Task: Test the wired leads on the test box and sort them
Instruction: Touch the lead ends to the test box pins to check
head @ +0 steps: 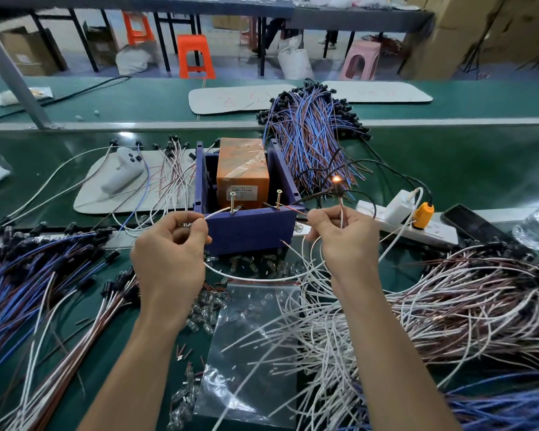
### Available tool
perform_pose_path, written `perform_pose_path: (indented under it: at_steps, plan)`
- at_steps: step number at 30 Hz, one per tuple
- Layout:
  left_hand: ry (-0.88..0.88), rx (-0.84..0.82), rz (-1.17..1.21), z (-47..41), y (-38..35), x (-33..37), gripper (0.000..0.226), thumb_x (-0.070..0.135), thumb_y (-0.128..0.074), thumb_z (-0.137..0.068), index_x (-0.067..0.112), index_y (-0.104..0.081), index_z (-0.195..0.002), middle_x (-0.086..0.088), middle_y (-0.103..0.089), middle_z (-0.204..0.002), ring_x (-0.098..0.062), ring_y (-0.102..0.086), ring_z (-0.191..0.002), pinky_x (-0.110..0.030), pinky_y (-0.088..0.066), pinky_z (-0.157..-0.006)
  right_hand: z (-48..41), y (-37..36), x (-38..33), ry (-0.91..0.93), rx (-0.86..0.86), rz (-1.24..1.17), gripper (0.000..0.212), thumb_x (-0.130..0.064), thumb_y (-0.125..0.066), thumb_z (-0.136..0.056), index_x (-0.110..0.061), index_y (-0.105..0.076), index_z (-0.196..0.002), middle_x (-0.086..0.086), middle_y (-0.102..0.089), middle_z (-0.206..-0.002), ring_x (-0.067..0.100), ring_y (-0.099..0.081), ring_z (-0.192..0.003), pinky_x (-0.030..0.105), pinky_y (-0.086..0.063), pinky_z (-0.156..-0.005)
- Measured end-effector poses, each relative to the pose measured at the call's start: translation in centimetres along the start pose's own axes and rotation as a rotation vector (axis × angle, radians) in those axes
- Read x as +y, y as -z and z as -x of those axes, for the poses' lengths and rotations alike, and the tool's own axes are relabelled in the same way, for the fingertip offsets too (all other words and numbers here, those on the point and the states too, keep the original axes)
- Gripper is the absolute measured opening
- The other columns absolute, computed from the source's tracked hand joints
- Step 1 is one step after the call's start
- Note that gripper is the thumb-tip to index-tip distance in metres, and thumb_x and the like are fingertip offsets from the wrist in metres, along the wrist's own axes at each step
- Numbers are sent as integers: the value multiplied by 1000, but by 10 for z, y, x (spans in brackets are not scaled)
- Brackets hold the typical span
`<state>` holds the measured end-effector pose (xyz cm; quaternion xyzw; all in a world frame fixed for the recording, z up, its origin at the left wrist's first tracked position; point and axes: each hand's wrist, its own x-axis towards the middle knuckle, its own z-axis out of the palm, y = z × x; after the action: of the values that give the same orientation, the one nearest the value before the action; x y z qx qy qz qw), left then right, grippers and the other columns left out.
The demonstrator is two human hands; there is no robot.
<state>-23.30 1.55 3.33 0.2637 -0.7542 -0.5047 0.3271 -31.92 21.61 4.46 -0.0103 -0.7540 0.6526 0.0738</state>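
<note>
Your left hand (168, 244) pinches the white wire (218, 214) of a lead (249, 279) between curled fingers (196, 227). The wire's tip touches the left screw (232, 202) on the purple test box (249, 228). Your right hand (343, 234) grips the same lead, fingers closed round it, and the red wire (293, 209) reaches to the right screw (278, 199). Above that hand the lead's bulb (335, 179) glows. The box stands mid-desk (448, 157), between a blue-lead pile (28, 275) on your left and a white-and-brown pile (464, 300) on your right.
</note>
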Motion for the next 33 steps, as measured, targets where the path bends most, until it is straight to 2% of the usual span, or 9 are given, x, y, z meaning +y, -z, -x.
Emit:
perform_pose_path:
  at_steps: [5,10,13,17,22,24,26,29,33]
  plan:
    - [84,-72,190,8,7,2,7,20,-70,-95,26,-73,-95,2,-77,-71,-12,-41,-41,-19,-32,-36,21,25,-9,-44,-75,-142,26,-11,-76,-88,-25,-74,-67,6,-67,-57,20,-56,-54,36,-50,-63]
    - [92,-318,170,35,13,18,34,3,-62,-95,36,-64,-93,-8,-71,-63,-20,-57,-49,-28,-44,-43,39,67,-5,-68,-172,-135,19,-13,-76,-89,-22,-76,-72,3,-64,-57,16,-57,-54,31,-50,-66]
    - [-32,-531,121,62,5,40,38,1,-65,-95,38,-72,-91,-6,-69,-61,-33,-53,-48,-34,-42,-43,51,90,-3,-87,-218,-98,33,-43,-69,-90,-17,-77,-72,5,-70,-65,13,-59,-58,28,-49,-69]
    - [-258,-674,15,98,-13,70,26,18,-69,-94,43,-75,-95,5,-69,-63,-9,-48,-43,-22,-40,-41,67,113,-12,-67,-233,-12,59,-70,-56,-85,-17,-74,-66,-3,-76,-81,4,-68,-85,33,-43,-83]
    - [-454,-631,-145,131,-37,97,21,34,-60,-85,48,-71,-96,27,-70,-76,1,-63,-67,-17,-47,-60,86,128,-30,14,-127,-154,55,-40,-52,-97,-15,-57,-49,11,-58,-63,23,-55,-70,34,-45,-83]
    - [-329,-749,4,138,-49,100,20,28,-62,-87,43,-74,-93,25,-74,-86,0,-70,-83,-16,-54,-77,92,128,-33,3,-14,-275,55,-28,-52,-100,-18,-55,-46,6,-54,-61,17,-56,-71,34,-46,-83]
    - [-165,-915,147,146,-59,102,21,23,-61,-92,38,-75,-93,16,-77,-93,-7,-73,-94,-35,-59,-90,95,126,-33,-30,145,-409,57,-17,-53,-101,-20,-50,-44,5,-53,-61,16,-56,-70,35,-46,-82]
    - [-211,-1037,43,159,-71,102,19,41,-55,-91,40,-72,-100,20,-75,-94,-1,-70,-91,-34,-56,-85,92,124,-30,-87,336,-615,59,-11,-52,-100,-21,-44,-43,4,-50,-59,16,-52,-65,36,-42,-82]
    - [-164,-1152,14,164,-77,99,16,44,-57,-89,38,-72,-92,4,-72,-70,-22,-65,-65,-47,-54,-66,80,133,-29,-81,431,-817,67,-18,-48,-107,-24,-47,-40,-3,-45,-52,14,-50,-58,31,-40,-71]
